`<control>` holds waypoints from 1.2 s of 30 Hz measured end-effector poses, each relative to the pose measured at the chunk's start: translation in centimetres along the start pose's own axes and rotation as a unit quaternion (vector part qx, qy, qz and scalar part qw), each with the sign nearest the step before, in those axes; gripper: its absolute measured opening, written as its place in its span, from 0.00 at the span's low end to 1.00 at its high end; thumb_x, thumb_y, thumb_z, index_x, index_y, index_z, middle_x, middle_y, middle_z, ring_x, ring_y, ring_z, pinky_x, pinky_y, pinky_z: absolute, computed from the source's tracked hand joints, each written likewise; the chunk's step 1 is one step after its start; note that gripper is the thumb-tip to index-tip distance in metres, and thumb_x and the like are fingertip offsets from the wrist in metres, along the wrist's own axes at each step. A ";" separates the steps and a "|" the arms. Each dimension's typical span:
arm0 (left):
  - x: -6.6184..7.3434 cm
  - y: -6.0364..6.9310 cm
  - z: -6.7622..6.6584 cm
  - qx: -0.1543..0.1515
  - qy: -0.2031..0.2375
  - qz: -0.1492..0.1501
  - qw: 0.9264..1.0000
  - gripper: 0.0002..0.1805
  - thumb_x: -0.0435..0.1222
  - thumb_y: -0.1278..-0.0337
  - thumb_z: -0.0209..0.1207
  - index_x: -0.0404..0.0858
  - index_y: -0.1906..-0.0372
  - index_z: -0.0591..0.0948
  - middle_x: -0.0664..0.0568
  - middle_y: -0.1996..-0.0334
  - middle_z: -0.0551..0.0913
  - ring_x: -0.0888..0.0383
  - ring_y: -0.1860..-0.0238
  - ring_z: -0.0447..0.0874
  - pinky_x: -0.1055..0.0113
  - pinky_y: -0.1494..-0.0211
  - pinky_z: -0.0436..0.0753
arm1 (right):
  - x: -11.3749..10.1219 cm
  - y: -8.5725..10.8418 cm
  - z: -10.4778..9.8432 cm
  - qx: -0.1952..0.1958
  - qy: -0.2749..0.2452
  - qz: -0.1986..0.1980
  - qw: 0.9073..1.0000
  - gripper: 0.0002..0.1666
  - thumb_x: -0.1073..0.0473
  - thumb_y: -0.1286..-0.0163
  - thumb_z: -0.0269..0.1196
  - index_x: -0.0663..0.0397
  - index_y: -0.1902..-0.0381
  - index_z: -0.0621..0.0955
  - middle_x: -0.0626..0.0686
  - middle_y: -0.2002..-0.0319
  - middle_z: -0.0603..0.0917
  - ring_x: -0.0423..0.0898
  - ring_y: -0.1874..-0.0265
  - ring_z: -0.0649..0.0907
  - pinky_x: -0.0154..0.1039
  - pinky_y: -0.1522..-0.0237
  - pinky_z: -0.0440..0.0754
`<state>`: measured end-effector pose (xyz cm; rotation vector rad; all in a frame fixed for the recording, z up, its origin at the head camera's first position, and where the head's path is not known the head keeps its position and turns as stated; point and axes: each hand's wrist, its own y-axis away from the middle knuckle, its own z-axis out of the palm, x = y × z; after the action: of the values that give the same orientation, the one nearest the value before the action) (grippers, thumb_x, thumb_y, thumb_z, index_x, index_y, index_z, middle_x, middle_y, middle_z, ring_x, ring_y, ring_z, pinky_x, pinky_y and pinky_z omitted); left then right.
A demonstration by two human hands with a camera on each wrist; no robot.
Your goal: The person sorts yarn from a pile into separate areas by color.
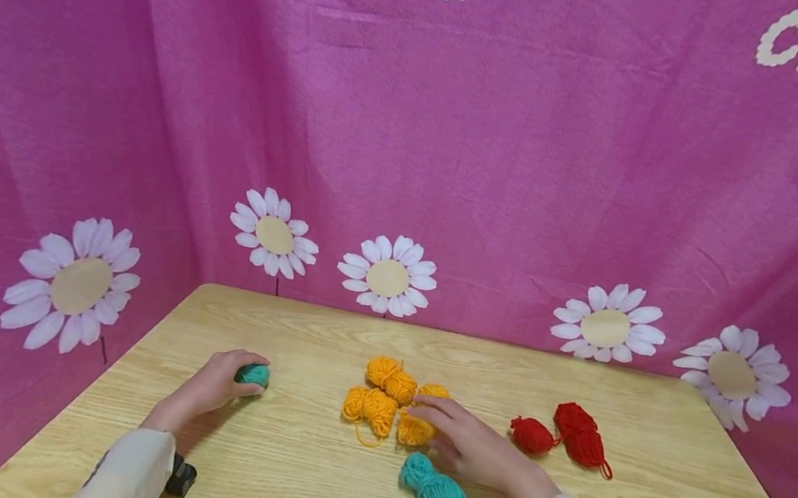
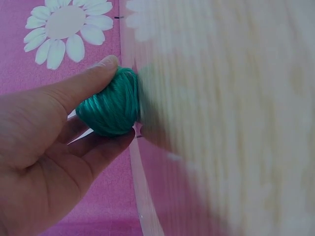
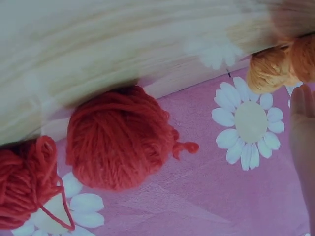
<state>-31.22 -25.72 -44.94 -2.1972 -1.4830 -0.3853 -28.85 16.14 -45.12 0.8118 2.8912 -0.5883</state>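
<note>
My left hand (image 1: 218,381) holds a small teal ball of yarn (image 2: 112,104) on the left part of the table, with the thumb on one side and fingers on the other. My right hand (image 1: 475,444) reaches over an orange yarn bundle (image 1: 415,429), its fingers fairly straight and partly covering it. Whether the fingertips touch it I cannot tell. Just left of that lie two more orange yarn bundles, a rear one (image 1: 391,379) and a front one (image 1: 368,410) with a loose strand. A teal yarn bundle (image 1: 438,492) lies in front of the right hand.
To the right of the right hand lie a small red yarn ball (image 1: 533,436) and a longer red yarn bundle (image 1: 582,435) with a loose loop. Pink cloth (image 1: 500,170) printed with daisies hangs behind and beside the wooden table (image 1: 294,471).
</note>
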 end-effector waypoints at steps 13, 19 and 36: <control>0.1 -0.1 -0.1 -0.005 -0.003 -0.004 1.000 0.22 0.33 0.46 0.67 0.29 0.46 0.80 0.34 0.48 0.82 0.40 0.48 0.81 0.45 0.43 0.79 | -2.3 1.9 -0.8 -0.057 -0.026 0.025 0.998 0.35 0.34 0.32 0.57 0.40 0.32 0.72 0.47 0.31 0.71 0.46 0.35 0.73 0.48 0.37 0.77; 0.0 -0.1 -0.1 -0.004 0.000 -0.009 1.000 0.22 0.33 0.46 0.67 0.29 0.46 0.80 0.34 0.48 0.82 0.41 0.48 0.80 0.45 0.43 0.78 | -2.9 2.7 -0.9 -0.071 -0.016 0.018 0.997 0.36 0.35 0.35 0.61 0.35 0.31 0.70 0.44 0.29 0.68 0.45 0.33 0.71 0.48 0.37 0.77; 0.3 0.1 -0.1 -0.003 0.000 -0.007 1.000 0.22 0.33 0.46 0.68 0.30 0.46 0.80 0.35 0.50 0.83 0.43 0.50 0.81 0.46 0.45 0.79 | -3.2 3.5 -0.7 -0.141 -0.039 0.029 0.989 0.32 0.52 0.27 0.59 0.32 0.28 0.66 0.48 0.29 0.69 0.49 0.35 0.74 0.47 0.39 0.79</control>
<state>-31.04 -25.59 -44.73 -2.1925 -1.4987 -0.3936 -24.27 17.57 -45.13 0.8064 2.7806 -0.1915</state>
